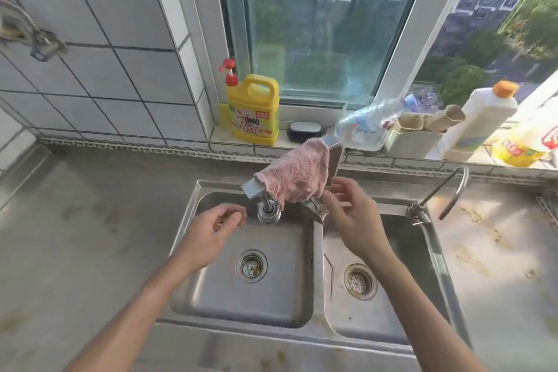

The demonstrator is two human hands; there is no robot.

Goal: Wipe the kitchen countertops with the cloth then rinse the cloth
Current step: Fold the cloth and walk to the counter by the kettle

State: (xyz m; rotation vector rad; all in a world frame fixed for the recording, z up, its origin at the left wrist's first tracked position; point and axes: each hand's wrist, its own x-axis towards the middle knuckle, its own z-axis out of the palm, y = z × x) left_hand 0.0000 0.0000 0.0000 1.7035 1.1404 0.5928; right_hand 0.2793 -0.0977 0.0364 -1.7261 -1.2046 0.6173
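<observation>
A pink cloth [297, 174] hangs draped over the neck of the steel faucet [267, 210] above the double sink [315, 251]. My right hand [347, 214] is just right of the cloth's lower edge, fingers loosely spread; whether it touches the cloth is unclear. Over the left basin, below and to the left of the faucet head, my left hand [211, 231] hovers with relaxed, slightly curled fingers and holds nothing. The stained steel countertop [84, 238] stretches to both sides of the sink.
On the window sill stand a yellow detergent jug [253, 109], a dark soap dish [303, 130], a tipped clear bottle [368, 124], a holder with brushes [416, 133] and a white bottle [480, 121]. A thin second tap [444, 193] rises by the right basin.
</observation>
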